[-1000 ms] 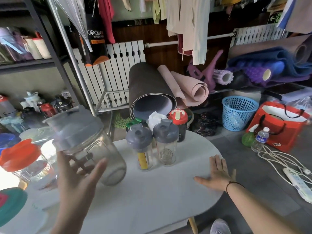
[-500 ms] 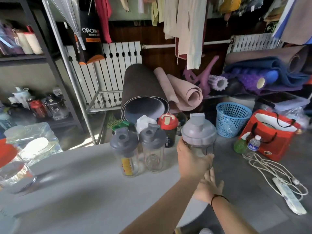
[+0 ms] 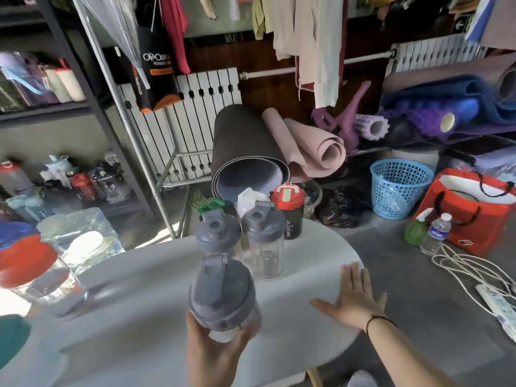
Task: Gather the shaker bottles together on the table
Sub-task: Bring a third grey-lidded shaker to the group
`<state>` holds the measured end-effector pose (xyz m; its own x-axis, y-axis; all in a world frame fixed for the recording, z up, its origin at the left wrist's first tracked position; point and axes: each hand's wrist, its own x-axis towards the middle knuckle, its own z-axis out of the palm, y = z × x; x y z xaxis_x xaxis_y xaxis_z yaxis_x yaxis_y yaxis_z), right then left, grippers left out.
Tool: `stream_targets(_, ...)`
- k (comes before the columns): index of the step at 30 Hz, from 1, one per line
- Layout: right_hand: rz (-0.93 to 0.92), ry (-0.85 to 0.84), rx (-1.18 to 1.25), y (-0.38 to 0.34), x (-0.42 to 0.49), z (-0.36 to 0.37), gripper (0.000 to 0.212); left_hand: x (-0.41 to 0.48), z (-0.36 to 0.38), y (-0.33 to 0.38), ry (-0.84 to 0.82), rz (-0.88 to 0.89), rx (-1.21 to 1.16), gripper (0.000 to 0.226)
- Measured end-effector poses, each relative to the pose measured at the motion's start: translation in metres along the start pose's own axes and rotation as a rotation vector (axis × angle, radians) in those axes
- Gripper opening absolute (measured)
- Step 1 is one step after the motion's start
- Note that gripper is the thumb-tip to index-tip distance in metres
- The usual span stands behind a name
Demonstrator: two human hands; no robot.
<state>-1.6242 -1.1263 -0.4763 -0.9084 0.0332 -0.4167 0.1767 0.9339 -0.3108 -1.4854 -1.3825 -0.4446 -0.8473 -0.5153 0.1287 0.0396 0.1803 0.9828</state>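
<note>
Far left, table edge: a clear glass jar with a red-orange lid (image 3: 26, 265) stands well apart from the cluster; not a shaker by my reading, so I leave it.

Centre: my left hand (image 3: 215, 353) grips the clear plastic shaker bottle with the grey flip-top lid (image 3: 222, 291) from below, fingers wrapped round its lower body. It is held off the white oval table (image 3: 145, 317), tilted slightly toward the camera, just in front of the group. I judge it is being carried there to be set down.

Behind it: two matching grey-lidded clear shakers (image 3: 261, 241) stand upright side by side, near the table's far edge. A dark bottle with a red cap (image 3: 289, 212) stands just beside them.

Right: my right hand (image 3: 353, 297) lies flat on the table, fingers spread, gripping nothing; probably bracing.

Held shaker: translucent body, looks empty, lid closed.
</note>
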Motion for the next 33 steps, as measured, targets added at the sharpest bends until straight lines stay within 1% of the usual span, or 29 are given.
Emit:
stream_targets(2,-0.002,0.000,0.004,0.000,-0.001,-0.001,0.132,0.008,-0.007,-0.003,0.012,-0.039,-0.009,0.116)
stream_targets(5,-0.008,0.007,0.010,-0.001,-0.003,-0.002,0.131,0.014,-0.004,0.002,0.024,-0.070,0.013,0.089)
stream_targets(8,-0.010,0.013,0.011,-0.002,-0.005,-0.002,0.130,0.019,0.005,0.002,0.020,-0.079,0.007,0.081)
stream_targets(12,-0.008,0.013,0.012,-0.001,-0.004,-0.002,0.130,0.022,0.012,-0.004,0.008,-0.046,0.050,0.094)
stream_targets(15,-0.007,0.016,0.010,-0.001,-0.004,-0.002,0.130,0.022,0.014,-0.007,0.029,-0.012,0.113,0.105)
stream_targets(17,-0.010,0.013,0.016,-0.001,-0.005,-0.002,0.129,0.021,0.014,-0.007,0.046,-0.003,0.114,0.111)
stream_targets(19,-0.012,0.010,0.020,-0.001,-0.005,-0.002,0.129,0.021,0.015,-0.006,0.059,-0.003,0.118,0.111)
stream_targets(24,-0.015,0.004,0.004,-0.001,-0.005,-0.003,0.128,0.019,0.014,-0.009,0.011,-0.053,0.080,0.114)
stream_targets(28,-0.015,-0.001,-0.015,-0.002,-0.005,-0.003,0.128,0.015,0.012,-0.015,0.020,-0.053,0.065,0.116)
stream_targets(33,-0.010,0.002,-0.016,-0.003,-0.005,-0.004,0.128,0.017,0.012,-0.018,-0.017,-0.053,0.045,0.118)
